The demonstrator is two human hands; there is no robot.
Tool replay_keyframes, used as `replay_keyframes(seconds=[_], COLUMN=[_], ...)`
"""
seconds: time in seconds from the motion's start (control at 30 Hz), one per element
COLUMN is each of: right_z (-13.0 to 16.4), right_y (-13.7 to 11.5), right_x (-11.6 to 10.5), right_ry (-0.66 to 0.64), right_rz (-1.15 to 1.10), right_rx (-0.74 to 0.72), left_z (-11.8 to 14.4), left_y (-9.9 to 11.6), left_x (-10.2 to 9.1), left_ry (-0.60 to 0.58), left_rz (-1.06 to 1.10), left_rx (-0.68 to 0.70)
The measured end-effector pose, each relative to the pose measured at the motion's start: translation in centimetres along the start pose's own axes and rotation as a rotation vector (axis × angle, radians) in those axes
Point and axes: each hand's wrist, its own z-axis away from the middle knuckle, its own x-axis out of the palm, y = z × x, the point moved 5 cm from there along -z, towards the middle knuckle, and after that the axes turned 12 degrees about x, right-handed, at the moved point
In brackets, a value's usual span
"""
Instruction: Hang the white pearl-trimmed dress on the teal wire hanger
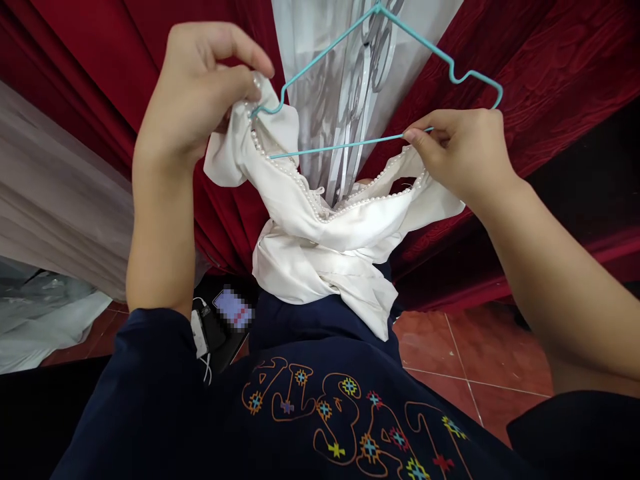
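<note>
A white garment [320,227] with a pearl-beaded neckline hangs bunched over my lap. My left hand [193,93] pinches its beaded shoulder at the left end of a thin turquoise wire hanger [345,143]. That end of the hanger is inside the shoulder opening. Between thumb and fingers, my right hand [463,147] grips the hanger's bottom bar near its right end. The garment's other shoulder drapes just below my right hand, and whether those fingers also hold cloth is hidden. The hanger's right end sticks up bare above my right hand.
Dark red drapes [225,220] and white curtain fabric [75,193] hang ahead. White scrolled metalwork [357,93] stands behind the hanger. A phone [233,308] and a white power strip [199,333] lie at lower left. Red tiles [435,347] cover the floor.
</note>
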Motion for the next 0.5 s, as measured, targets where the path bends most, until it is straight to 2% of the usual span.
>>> replay_keyframes(seconds=[0.07, 0.13, 0.2, 0.27, 0.33, 0.37, 0.43, 0.5], right_z=[0.0, 0.1, 0.2, 0.2, 0.3, 0.3, 0.2, 0.2], right_y=[0.1, 0.1, 0.2, 0.2, 0.1, -0.1, -0.3, -0.6], right_x=[0.0, -0.2, -0.5, -0.7, -0.8, -0.8, -0.6, -0.5], right_ry=[-0.006, -0.001, 0.008, 0.015, 0.017, 0.014, 0.004, -0.007], right_rz=[-0.032, -0.050, -0.049, -0.041, -0.032, -0.027, -0.015, -0.012], right_rx=[0.010, 0.012, 0.016, 0.018, 0.008, 0.000, -0.012, -0.012], left_z=[-0.6, -0.7, -0.2, 0.9, 1.8, 2.0, 2.1, 1.4], left_y=[-0.1, -1.1, -2.5, -3.0, -2.4, -2.0, -1.6, -1.9], left_x=[0.9, 0.6, -0.2, -1.4, -2.6, -3.1, -3.5, -3.0], left_ry=[0.043, 0.057, -0.091, -0.317, -0.487, -0.503, -0.412, -0.211], left_rz=[-0.059, -0.138, -0.160, -0.139, -0.102, -0.087, -0.058, -0.038], left_rx=[0.045, -0.053, -0.251, -0.357, -0.311, -0.265, -0.206, -0.178])
